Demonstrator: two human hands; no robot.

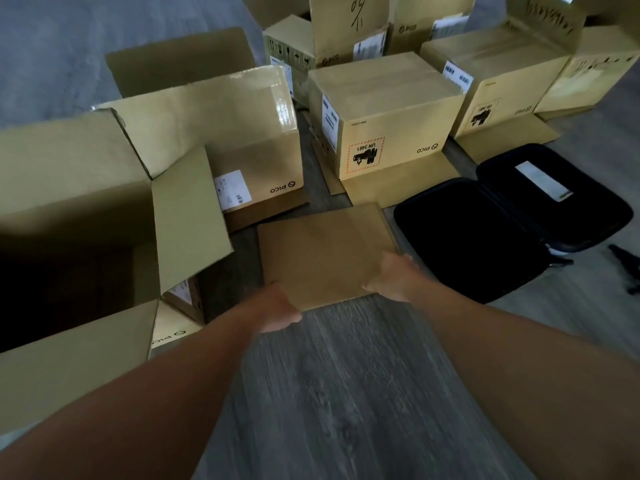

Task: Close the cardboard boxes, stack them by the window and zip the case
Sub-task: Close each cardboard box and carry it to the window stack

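**Both hands gripping flat cardboard sheet over floor**

Reaching forward from bare forearms, left hand [277, 308] clamping the near left corner of a flat cardboard sheet [325, 251], fingers tucked under, thumb side on top. Right hand [393, 277] gripping the sheet's near right edge, fingers curled around it. Sheet lying tilted, far edge toward the boxes; whether resting on the wood-grain floor [346, 393] or lifted just above it, impossible to tell.

Sitting just right of the sheet, beside the right hand: a black case [485, 230], lying wide open and unzipped, dark inside, with a pale label on its far half.

Standing at left, very close to the camera: a large open box [69, 209], flaps spread outward, interior in deep shadow. Peeking out beneath its near flap: a smaller PICO-marked box [180, 317].

Standing beyond the sheet to the left: another PICO box [256, 168], top flaps raised. Standing straight beyond the sheet: a closed-looking box with a UN 3481 label [388, 123], its lower flaps spread flat on the floor. Standing farther back and right: more boxes [491, 77], some with flaps up, one bearing handwritten marks.

Lying at far right on the floor: a small dark object [627, 268], too blurred for naming.
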